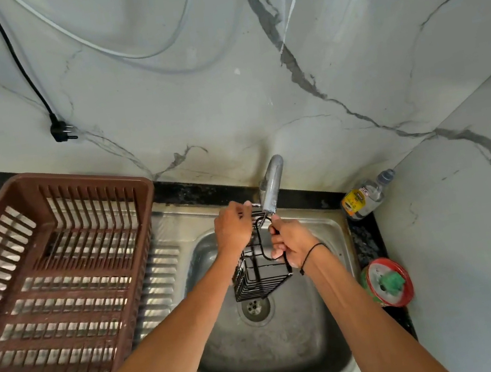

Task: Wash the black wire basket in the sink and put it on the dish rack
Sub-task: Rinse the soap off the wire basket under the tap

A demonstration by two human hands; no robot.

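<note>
You hold the black wire basket up over the sink, right under the tap, likely so water can run through its wires. Your right hand curls tight round a thick wire loop at the basket's side. That grip keeps it steady. Your left hand is just across from that grip, up at the basket's top edge. Its fingers are bent, but you cannot tell from here if they pinch a wire or only touch it. The brown dish rack waits on the counter, well off to the left of your grip. Whether water is running is hard to see. Your hands hide the top of the basket.
</note>
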